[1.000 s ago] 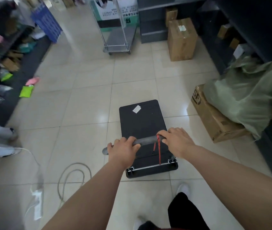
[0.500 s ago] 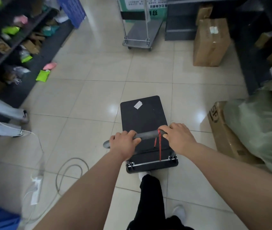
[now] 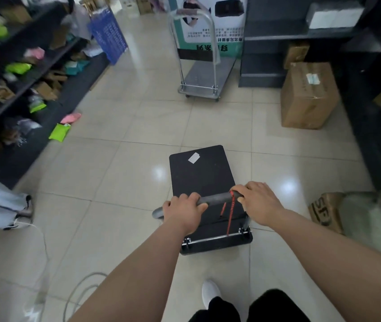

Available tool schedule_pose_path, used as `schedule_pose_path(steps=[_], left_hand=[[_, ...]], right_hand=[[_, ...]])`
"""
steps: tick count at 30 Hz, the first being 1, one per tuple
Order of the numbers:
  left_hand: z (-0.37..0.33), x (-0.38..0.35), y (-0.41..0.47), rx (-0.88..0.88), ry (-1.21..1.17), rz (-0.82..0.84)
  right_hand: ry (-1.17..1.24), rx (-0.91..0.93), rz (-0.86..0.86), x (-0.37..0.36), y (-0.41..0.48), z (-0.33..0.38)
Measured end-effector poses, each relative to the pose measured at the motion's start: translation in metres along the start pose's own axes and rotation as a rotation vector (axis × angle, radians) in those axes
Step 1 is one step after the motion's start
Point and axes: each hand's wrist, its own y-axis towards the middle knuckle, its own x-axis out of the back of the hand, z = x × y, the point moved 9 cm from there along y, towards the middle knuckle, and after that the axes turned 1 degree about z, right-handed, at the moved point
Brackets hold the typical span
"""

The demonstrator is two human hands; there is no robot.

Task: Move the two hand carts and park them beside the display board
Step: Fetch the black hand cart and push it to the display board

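Observation:
A black flat hand cart (image 3: 201, 175) stands on the tiled floor right in front of me, with a white sticker on its deck. Its grey padded handle bar (image 3: 215, 199) has a red cord hanging from it. My left hand (image 3: 182, 211) grips the bar's left end and my right hand (image 3: 258, 202) grips its right end. A silver hand cart (image 3: 205, 75) with an upright handle stands further ahead, against the green-and-white display board (image 3: 210, 26).
Dark shelves with packets (image 3: 22, 73) line the left side; a green packet (image 3: 59, 132) and a pink one lie on the floor. A blue crate (image 3: 108, 34) leans ahead left. Cardboard boxes (image 3: 308, 94) and dark shelving (image 3: 278, 43) stand right. Another person's leg (image 3: 1, 203) and a cable are at left.
I have pushed the black cart forward along the aisle. The silver cart and display board are now closer, and the box with the green bag has slid to the right edge.

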Motion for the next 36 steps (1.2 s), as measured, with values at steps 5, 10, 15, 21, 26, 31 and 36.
schedule_pose_path(steps=[5,10,15,21,26,31,36], left_hand=[[0.019,0.032,0.069,0.013,0.005,-0.010],[0.031,0.065,0.147,0.052,-0.001,-0.047],[0.036,0.098,0.222,0.135,-0.037,-0.024],[0.046,0.133,0.297,0.233,-0.086,-0.012],[0.061,0.156,0.346,0.290,-0.122,-0.006],[0.091,0.185,0.401,0.292,-0.129,0.000],[0.128,0.218,0.469,0.297,-0.138,-0.030]], right_hand=[[-0.017,0.039,-0.015,0.019,0.075,0.001],[-0.040,0.116,-0.035,0.046,0.163,-0.006],[-0.066,0.171,0.026,0.074,0.258,-0.020],[-0.077,0.231,0.112,0.105,0.358,-0.023],[-0.107,0.264,0.140,0.123,0.423,-0.018],[-0.100,0.290,0.130,0.139,0.489,-0.001],[-0.093,0.292,0.134,0.157,0.572,0.019]])
